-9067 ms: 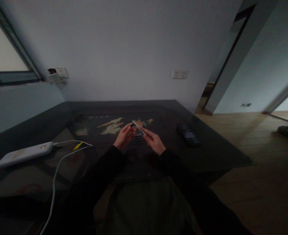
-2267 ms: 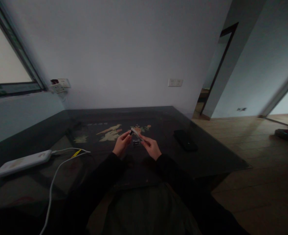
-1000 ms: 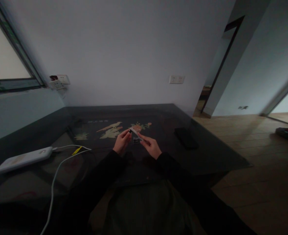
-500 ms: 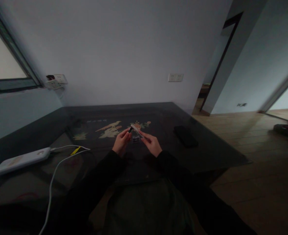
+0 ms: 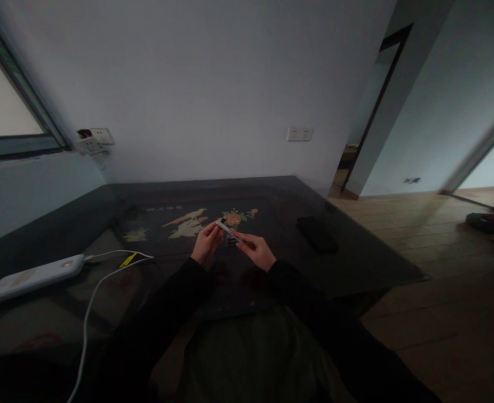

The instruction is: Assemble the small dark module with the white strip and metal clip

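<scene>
Both hands meet over the middle of the dark surface (image 5: pixel 356 263). The right hand (image 5: pixel 255 251) has its grip closed, thumb and fingers pinching the near end of a thin pale strip (image 5: pixel 227 229), which slants up and to the left. The left hand (image 5: pixel 207 244) is also closed, its fingertips pinched on the far, upper end of the strip, where a small dark part shows; what that part is cannot be told at this size. Just beneath the strip, between the two hands, lies a small dark clip-like piece (image 5: pixel 231 240); whether it rests on the surface or is attached to the strip cannot be told.

Compared with half a second ago, the strip sits a little lower and further left, and the left fingertips have closed in over its tip. Both hands remain engaged at the same spot, which suggests fine work on the strip's end is continuing rather than finished.

Around the hands the surface shows an inlaid bird and flower design (image 5: pixel 190 223). A black phone (image 5: pixel 316 234) lies well apart to the right, short of the right edge. A white power bank (image 5: pixel 31 277) with its white cable (image 5: pixel 89 305) lies well apart to the left. The near edge is hidden by the dark sleeves (image 5: pixel 163 313). The stretch between hands and phone offers the most open room.
</scene>
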A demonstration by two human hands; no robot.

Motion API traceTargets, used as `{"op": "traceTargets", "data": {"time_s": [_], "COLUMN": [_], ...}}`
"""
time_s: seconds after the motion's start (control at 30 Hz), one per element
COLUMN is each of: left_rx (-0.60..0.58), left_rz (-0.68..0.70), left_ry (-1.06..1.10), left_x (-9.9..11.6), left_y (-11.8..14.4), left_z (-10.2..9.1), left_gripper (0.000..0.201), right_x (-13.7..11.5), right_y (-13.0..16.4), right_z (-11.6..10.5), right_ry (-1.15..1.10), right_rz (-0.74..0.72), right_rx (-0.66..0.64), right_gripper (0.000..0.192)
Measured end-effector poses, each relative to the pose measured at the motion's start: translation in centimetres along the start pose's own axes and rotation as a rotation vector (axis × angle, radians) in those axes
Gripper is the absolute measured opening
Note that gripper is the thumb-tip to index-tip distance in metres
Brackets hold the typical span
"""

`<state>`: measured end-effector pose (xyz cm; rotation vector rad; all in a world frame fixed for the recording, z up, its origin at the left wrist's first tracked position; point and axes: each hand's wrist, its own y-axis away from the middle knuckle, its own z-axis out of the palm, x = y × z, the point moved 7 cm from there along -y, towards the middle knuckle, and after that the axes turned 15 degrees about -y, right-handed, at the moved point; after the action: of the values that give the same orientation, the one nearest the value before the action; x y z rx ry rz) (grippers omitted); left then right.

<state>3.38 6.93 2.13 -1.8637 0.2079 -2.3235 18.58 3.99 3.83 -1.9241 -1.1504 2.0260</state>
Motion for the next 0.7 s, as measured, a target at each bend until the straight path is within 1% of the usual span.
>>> {"op": "traceTargets", "data": {"time_s": [0.13, 0.27, 0.37, 0.47, 0.57, 0.63, 0.7], "left_rx": [-0.011, 0.017, 0.02, 0.003, -0.006, -0.018, -0.025], "left_rz": [0.013, -0.043, -0.042, -0.012, 0.015, 0.016, 0.009], "left_ry": [-0.013, -0.028, -0.02, -0.013, -0.003, -0.004, -0.015], "left_x": [-0.1, -0.8, -0.9, -0.5, -0.2, -0.1, -0.3], "left_y": [-0.1, -0.2, -0.3, -0.3, -0.2, -0.1, 0.0], "left_z": [0.1, -0.2, -0.3, -0.2, -0.1, -0.1, 0.0], "left_gripper": [0.055, 0.057, 0.057, 0.054, 0.051, 0.052, 0.053], "right_x": [0.7, 1.1, 0.9, 0.7, 0.4, 0.4, 0.5], "right_y": [-0.4, -0.6, -0.5, -0.2, 0.0, -0.1, -0.3], "right_z": [-0.8, -1.8, -1.6, -0.8, -0.1, -0.2, -0.7], "right_ry": [0.015, 0.022, 0.009, -0.013, -0.055, -0.051, -0.017], "right_rz": [0.002, 0.005, 0.018, 0.046, 0.042, 0.033, 0.027], "right_rx": [0.043, 0.106, 0.09, 0.037, -0.005, -0.001, 0.032], "right_gripper": [0.04, 0.04, 0.041, 0.041, 0.041, 0.041, 0.041]}}
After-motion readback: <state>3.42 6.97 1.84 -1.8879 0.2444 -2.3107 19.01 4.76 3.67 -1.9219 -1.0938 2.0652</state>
